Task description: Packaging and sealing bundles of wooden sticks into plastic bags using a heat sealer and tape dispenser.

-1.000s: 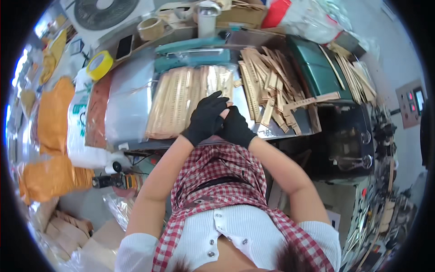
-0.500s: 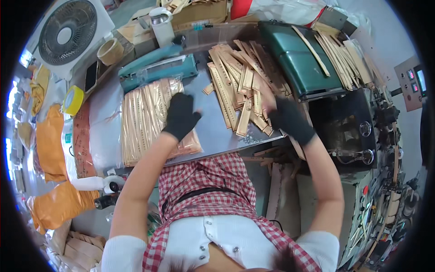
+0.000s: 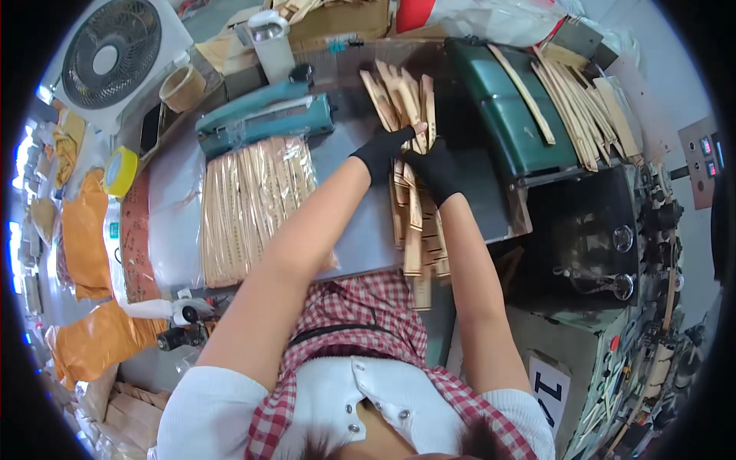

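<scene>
A loose bundle of wooden rulers (image 3: 412, 199) lies lengthwise before me, its near ends sticking out past the table's front edge. My left hand (image 3: 386, 151), in a black fingerless glove, is closed round the bundle's left side. From the right, my right hand (image 3: 435, 167), gloved the same way, grips it too. The fingers are partly hidden among the wood. Left of the hands is a clear plastic bag (image 3: 257, 207) packed with rulers side by side, touched by neither hand.
Behind the bag stands a teal bar-shaped machine (image 3: 264, 119). A dark green box (image 3: 506, 107) to the right bears more wooden strips (image 3: 579, 111). On the left are yellow tape (image 3: 121, 170), a phone (image 3: 153, 126), a fan (image 3: 111, 57) and orange bags (image 3: 86, 238). A white jug (image 3: 270, 50) stands behind.
My left hand has left the bagged rulers and moved right. My right hand has come inward. The scattered rulers are now gathered into a narrower bundle between both hands.
</scene>
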The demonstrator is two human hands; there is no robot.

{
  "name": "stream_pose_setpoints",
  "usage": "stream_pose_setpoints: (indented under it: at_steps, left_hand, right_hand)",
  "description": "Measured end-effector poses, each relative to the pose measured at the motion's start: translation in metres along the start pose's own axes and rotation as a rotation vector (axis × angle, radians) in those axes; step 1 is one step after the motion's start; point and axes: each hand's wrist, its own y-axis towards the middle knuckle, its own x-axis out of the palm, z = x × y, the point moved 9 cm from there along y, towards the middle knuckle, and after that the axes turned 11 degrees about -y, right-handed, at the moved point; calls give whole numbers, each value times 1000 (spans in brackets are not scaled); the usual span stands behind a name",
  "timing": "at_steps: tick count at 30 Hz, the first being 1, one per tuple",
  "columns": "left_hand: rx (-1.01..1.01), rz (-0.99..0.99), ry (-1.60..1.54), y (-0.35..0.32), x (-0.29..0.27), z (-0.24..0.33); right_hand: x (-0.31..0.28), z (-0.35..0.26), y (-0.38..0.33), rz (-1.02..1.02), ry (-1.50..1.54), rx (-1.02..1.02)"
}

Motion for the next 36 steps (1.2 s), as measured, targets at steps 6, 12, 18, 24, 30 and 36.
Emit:
stream_pose_setpoints:
  at_steps: [6,12,18,24,30,36]
  left_hand:
    - [200,-199,257,-142,-41,-30]
    - [367,6,-38,-217,-73,-49]
    - [21,-24,-185,-172,-54,-63]
    - [190,-90,-203,-171,-45,-60]
    - [1016,-83,545,-258,30,78]
    - [1139,-436,557,-248,21,88]
  right_hand:
    - [56,-1,-153,-322,796,40]
    - [31,2,-205,-407,397,72]
    - [51,-31,-182,-595,661,233]
    - [52,-51,-173,-622,665,92]
    - [-32,-133,-149,-107,16,-760]
    - [-28,-128,-115,-216,520,-633]
